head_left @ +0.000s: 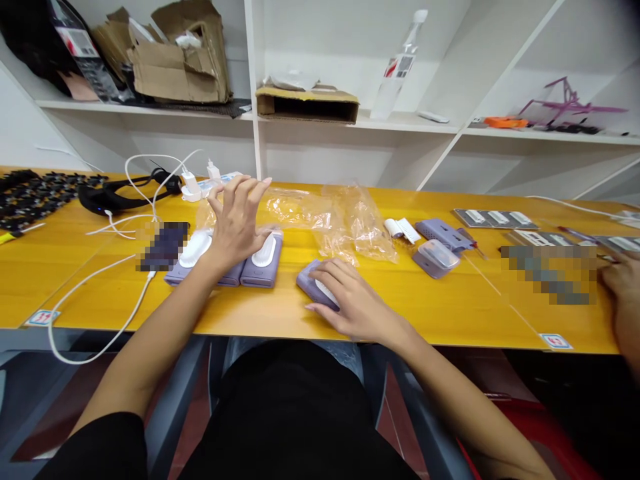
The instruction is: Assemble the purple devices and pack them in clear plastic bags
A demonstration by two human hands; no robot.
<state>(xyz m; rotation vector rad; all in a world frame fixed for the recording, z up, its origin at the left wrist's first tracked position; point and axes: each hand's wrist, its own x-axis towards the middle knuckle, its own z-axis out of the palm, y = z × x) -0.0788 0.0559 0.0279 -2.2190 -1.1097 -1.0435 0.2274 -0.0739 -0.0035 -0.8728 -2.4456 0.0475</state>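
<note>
Purple casing, a unit with a white top piece, on the yellow wooden table near its front edge, right of centre. Right hand over it from the right: fingers bent across the top, thumb along the near side, gap between them filled by the unit, so it has hold of it; the palm side is hidden.

Left hand up over the row of purple boxes to the left, fingers spread and lightly bent, nothing seen in them. Thumb overlaps the rightmost white oval piece; contact, can't tell. Boxes side by side, partly covered by hand and forearm.

Just left of the row: pixelated dark device, white cable running to it. Behind: white power strip with plugs, black glasses-like headset.

Beyond the right hand: crumpled clear plastic bags. Further right: small white parts, purple perforated shell, purple box with clear cover, grey plates with white pieces. Far right edge: another person's hand. Back: white shelf with cardboard box and bottle.
</note>
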